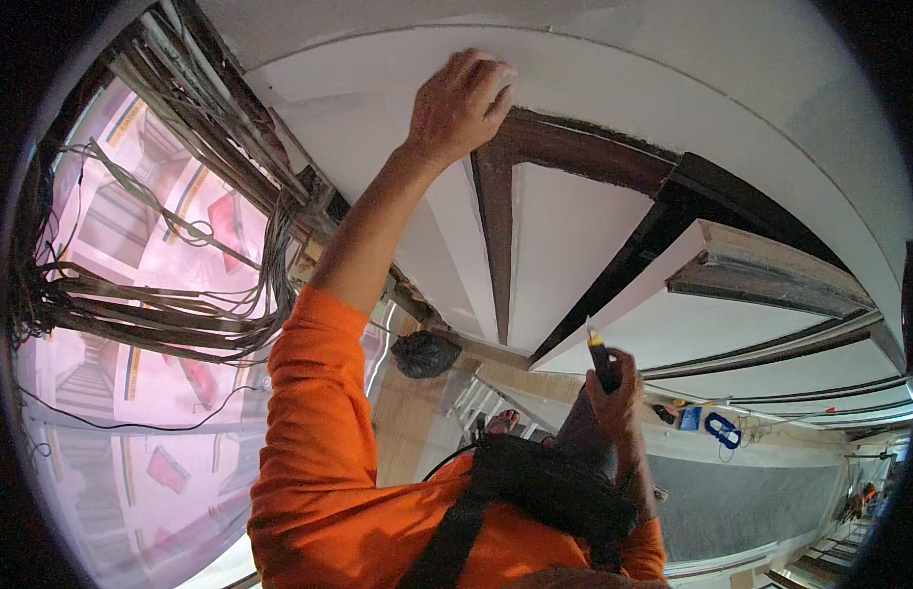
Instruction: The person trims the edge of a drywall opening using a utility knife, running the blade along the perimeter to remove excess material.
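My left hand (460,110) is raised high against the white panel (368,93), its fingers curled closed near the top corner of a dark wooden frame (574,155). Whatever those fingers may hold is hidden. Lower and to the right, my right hand (618,401) grips a black and yellow utility knife (603,365), blade out and pointing up. The knife is apart from the panel. Between the frame's dark members shows a white board (574,245). A box-like white section with a worn wooden edge (770,280) juts out at the right.
Bundled cables (172,304) hang at the left before pink-tinted printed sheeting (132,383). Below are a black bag (425,353), a metal ladder (491,401) and the wooden floor (402,412). A blue looped object (721,430) and cords lie at the right.
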Available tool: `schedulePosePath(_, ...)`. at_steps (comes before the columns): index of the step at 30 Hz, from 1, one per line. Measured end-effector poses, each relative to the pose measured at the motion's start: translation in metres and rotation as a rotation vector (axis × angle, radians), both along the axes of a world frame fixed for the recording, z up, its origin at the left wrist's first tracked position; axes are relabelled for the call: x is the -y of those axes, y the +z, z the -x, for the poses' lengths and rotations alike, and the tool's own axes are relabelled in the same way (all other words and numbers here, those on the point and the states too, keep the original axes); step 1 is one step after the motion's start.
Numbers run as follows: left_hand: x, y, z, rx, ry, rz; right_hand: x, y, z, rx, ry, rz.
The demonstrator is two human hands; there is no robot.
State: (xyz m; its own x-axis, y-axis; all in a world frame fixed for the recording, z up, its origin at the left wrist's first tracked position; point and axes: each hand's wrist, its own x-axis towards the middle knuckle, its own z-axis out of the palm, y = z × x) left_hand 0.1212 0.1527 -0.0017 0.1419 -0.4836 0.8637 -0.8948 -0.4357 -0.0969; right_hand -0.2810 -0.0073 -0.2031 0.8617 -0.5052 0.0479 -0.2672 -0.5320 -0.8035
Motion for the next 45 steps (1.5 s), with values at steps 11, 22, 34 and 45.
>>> schedulePosePath(11, 0.004, 0.006, -0.028, 0.172, 0.101, 0.223, 0.003, 0.169, -0.166, 0.418, 0.233, 0.387)
schedulePosePath(22, 0.009, -0.008, -0.042, 0.209, 0.063, 0.348, -0.001, 0.178, -0.222, 0.423, 0.184, 0.626)
schedulePosePath(34, 0.013, -0.007, -0.046, 0.232, 0.049, 0.383, 0.001, 0.192, -0.222, 0.425, 0.170, 0.656)
schedulePosePath(45, 0.014, -0.009, -0.051, 0.245, 0.041, 0.377, -0.001, 0.197, -0.219, 0.413, 0.119, 0.714)
